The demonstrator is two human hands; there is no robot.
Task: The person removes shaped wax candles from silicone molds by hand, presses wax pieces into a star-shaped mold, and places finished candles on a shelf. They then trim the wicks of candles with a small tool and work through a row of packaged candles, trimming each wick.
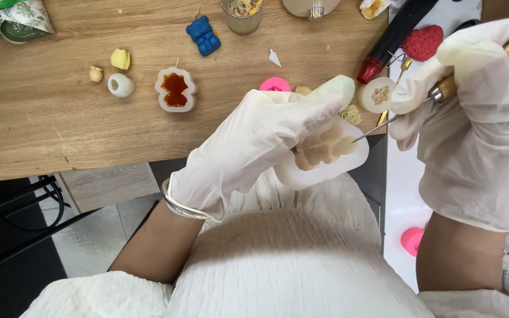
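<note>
On the table (pixel 42 118) at left sits a filled mould (pixel 175 89) and a blue bear (pixel 203 35). My left hand (pixel 254 147) grips a white mould (pixel 325 159) above my lap — my right hand (pixel 472 112) is closed round an awl (pixel 443 91), tip in the cavity.

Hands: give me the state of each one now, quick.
Left hand: closed on the mould.
Right hand: closed on the awl, tip at the mould.
</note>
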